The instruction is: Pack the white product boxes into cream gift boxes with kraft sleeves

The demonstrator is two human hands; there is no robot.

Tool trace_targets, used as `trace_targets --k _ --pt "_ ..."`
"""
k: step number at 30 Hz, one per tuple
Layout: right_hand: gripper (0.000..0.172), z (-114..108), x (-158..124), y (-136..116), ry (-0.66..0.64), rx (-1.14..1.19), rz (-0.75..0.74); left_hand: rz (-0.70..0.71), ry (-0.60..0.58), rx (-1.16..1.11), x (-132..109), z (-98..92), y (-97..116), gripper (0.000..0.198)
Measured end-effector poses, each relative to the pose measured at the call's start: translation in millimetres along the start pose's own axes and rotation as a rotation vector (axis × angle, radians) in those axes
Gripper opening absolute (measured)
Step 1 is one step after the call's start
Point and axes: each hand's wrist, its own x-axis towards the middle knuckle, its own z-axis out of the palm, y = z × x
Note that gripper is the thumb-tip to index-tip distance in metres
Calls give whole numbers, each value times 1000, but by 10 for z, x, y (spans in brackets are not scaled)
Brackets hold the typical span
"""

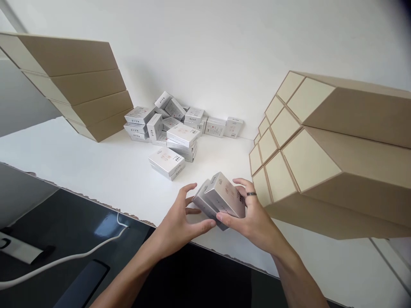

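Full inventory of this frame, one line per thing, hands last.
held boxes: two, silver-white, pressed together between both hands near the table's front edge
loose small boxes: a heap, too many to count exactly, silver-white, mid-table by the wall
front pair of boxes: two stacked, silver-white, just ahead of the heap
left cartons: four stacked flat, tan with cream ends, far left of the table
right cartons: a stack two columns wide, tan with cream ends, right side
table: one, white, chipped front edge
cable: one, white, on the dark floor lower left
ring: one, dark, on a right-hand finger
left hand: grip on the held boxes' left end
right hand: grip on their right side
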Motion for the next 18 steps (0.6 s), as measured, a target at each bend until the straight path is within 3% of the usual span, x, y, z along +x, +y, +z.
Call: trace_targets --k 4,8,11,13,15,18 --pt "89 -25 28 13 -47 40 34 74 -32 15 163 -10 -29 69" --pt "82 -18 -8 2 -43 58 56 -11 -68 88 215 -37 -31 55" --pt "81 -33 -208 33 59 -19 22 -67 -60 98 212 -96 24 57" --pt "80 -97 -405 78 42 -166 1 -91 -110 82 215 -146 60 61" --pt "80 -238 -604 122 -64 -311 -129 -123 -175 78 220 -189 73 63" --pt "81 -574 -845 110 -96 -354 -554 -169 -212 52 219 -217 35 62"
